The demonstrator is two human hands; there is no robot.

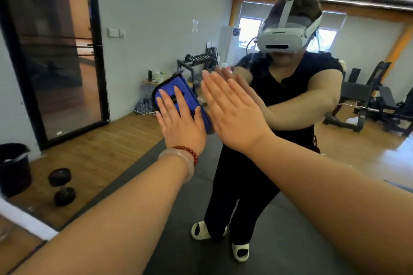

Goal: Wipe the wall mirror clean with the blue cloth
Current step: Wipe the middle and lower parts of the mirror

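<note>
**2 flat hands on a wall mirror, blue cloth under the left**

Left hand (178, 123) open, fingers straight and spread, pressing the blue cloth (170, 86) flat against the wall mirror (348, 147). Folded cloth peeking out above and to the right of the fingertips, dark edging visible. Red bead bracelet (187, 151) and pale bangle (186, 164) on that wrist. Just right of it, right hand (234, 116) also open, palm flat on bare glass, holding nothing. Beyond both hands, a reflected person (290, 96) in a white headset (281, 38). Further left and lower, a dark dumbbell (62, 187) on wood floor.

Judged mid-wipe, with the cloth on the glass. No streaks or smears distinguishable, so cleaned and uncleaned areas impossible to tell apart. Most of the wide pane probably yet to do.
</note>
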